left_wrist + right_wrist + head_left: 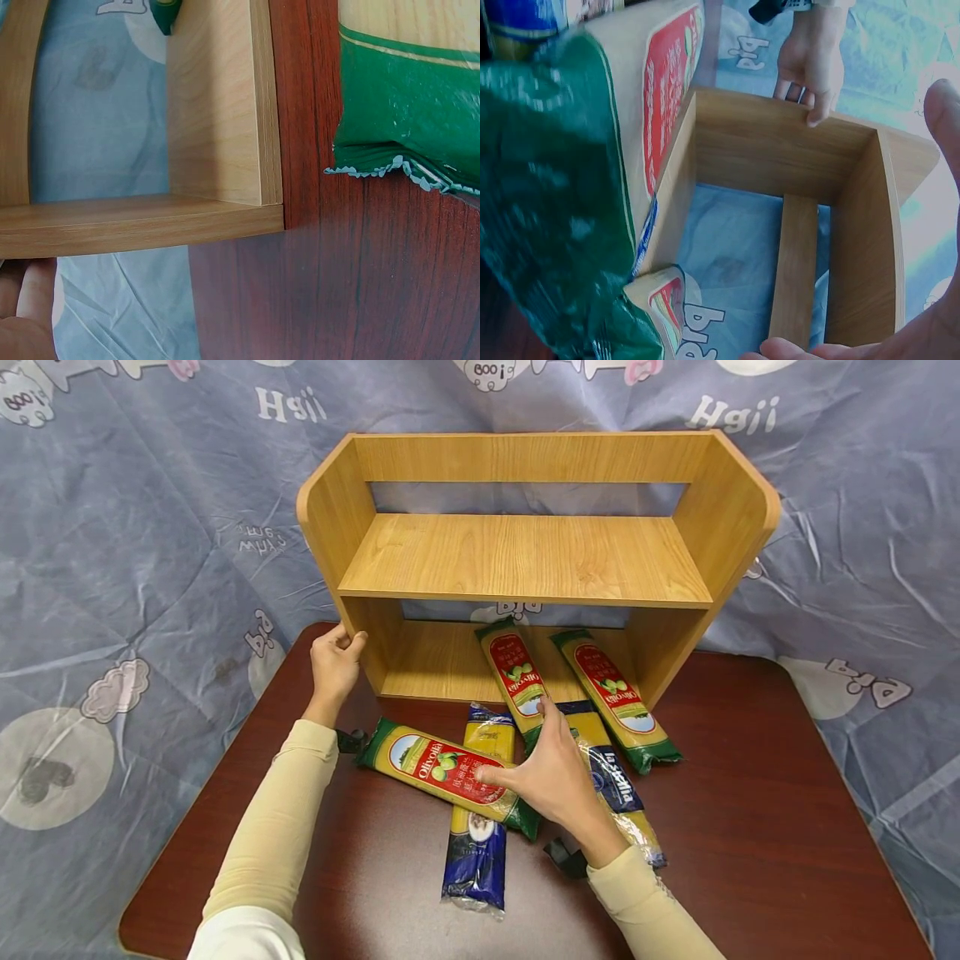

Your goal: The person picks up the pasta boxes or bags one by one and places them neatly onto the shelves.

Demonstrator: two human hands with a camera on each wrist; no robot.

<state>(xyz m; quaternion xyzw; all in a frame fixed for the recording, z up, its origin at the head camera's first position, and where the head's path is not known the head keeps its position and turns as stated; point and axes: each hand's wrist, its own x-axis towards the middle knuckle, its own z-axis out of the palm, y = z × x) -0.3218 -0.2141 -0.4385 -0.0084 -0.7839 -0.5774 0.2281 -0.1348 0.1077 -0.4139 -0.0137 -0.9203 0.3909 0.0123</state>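
My left hand (335, 668) grips the left side panel of a wooden shelf (525, 556), its thumb at the panel's front edge. Over the packs, my right hand (558, 772) spreads its thumb and fingers apart and holds nothing. Below it, a green-ended spaghetti pack (442, 770) lies across a blue-ended spaghetti pack (476, 860). Two more green-ended packs, a middle one (517, 672) and a right one (611, 689), lean with their far ends inside the lower compartment. Under their near ends is a second blue-labelled spaghetti pack (611, 777), partly hidden.
The shelf stands at the back of a dark red-brown table (757, 827). Its upper board (525, 552) has raised sides. A blue-grey printed cloth (150, 568) hangs behind and around the table.
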